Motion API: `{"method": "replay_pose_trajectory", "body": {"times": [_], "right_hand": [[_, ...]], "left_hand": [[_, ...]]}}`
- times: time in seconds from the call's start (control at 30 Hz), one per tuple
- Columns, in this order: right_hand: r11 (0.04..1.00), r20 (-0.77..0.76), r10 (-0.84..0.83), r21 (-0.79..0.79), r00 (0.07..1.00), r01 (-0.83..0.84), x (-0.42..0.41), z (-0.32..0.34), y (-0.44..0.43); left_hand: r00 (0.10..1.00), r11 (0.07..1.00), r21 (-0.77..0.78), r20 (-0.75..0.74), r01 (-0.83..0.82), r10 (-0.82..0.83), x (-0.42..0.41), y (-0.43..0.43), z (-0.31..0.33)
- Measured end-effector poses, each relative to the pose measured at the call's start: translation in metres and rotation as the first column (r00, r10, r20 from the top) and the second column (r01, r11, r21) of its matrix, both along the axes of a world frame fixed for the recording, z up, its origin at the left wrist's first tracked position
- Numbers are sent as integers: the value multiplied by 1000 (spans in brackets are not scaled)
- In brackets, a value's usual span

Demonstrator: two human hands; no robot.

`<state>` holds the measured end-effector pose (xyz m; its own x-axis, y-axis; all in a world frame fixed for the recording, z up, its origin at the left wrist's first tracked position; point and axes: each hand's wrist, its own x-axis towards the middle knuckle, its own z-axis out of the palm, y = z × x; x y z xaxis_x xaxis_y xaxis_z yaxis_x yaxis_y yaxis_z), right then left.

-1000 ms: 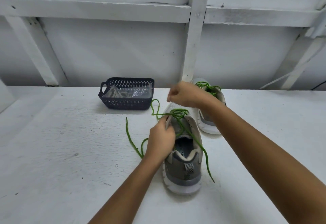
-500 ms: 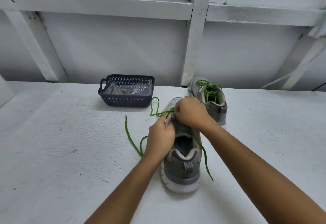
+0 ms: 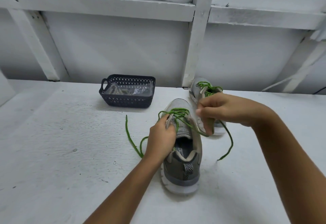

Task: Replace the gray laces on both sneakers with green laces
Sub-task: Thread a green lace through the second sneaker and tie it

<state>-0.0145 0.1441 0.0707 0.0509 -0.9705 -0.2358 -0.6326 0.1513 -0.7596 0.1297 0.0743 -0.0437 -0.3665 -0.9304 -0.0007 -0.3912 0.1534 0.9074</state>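
On the white table [image 3: 53, 144], just before the person, stands the near sneaker [image 3: 183, 162] with its heel toward the camera. A green lace [image 3: 178, 113] crosses only its front eyelets; the eyelets closer to the opening look not yet threaded.

The left hand [image 3: 161, 139] grips the left eyelet edge of this sneaker with curled fingers. The right hand [image 3: 222, 109], just to the right of the sneaker and above it, pinches one strand that comes out of the eyelets. The hands are apart, one on each side of the tongue.

One loose end lies left of the sneaker and the other curves down at its right. Behind it to the right stands the second sneaker [image 3: 199, 89], already with green lace. Behind it to the left is a dark basket [image 3: 127, 98] holding something pale that I cannot identify.

I judge the step to be drawing the strand through and removing the slack. To do it well, the left hand should hold the edge firm so the sneaker does not slide. The pull should be smooth and without twist. Afterwards both loose ends should be compared, so that enough lace remains for the upper eyelets.
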Motion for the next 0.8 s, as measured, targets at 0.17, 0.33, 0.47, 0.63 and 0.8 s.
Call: {"method": "replay_pose_trajectory", "body": {"times": [0.17, 0.33, 0.47, 0.63, 0.8], "right_hand": [[990, -552, -122, -123, 825, 64, 16, -25, -43], [988, -748, -156, -116, 645, 105, 26, -68, -79], [973, -687, -222, -198, 692, 116, 23, -81, -86], [968, -395, -206, -214, 895, 129, 13, -53, -48], [995, -342, -25, -100, 939, -10, 5, -21, -8]], "left_hand": [[1000, 1000, 18, 6, 0, -1, 0, 1, 0], [1000, 1000, 6, 23, -1, 1, 0, -1, -1], [1000, 1000, 8, 30, 7, -7, 0, -1, -1], [1000, 1000, 11, -2, 17, -17, 0, -1, -3], [1000, 1000, -3, -4, 11, -11, -1, 0, -1]]}}
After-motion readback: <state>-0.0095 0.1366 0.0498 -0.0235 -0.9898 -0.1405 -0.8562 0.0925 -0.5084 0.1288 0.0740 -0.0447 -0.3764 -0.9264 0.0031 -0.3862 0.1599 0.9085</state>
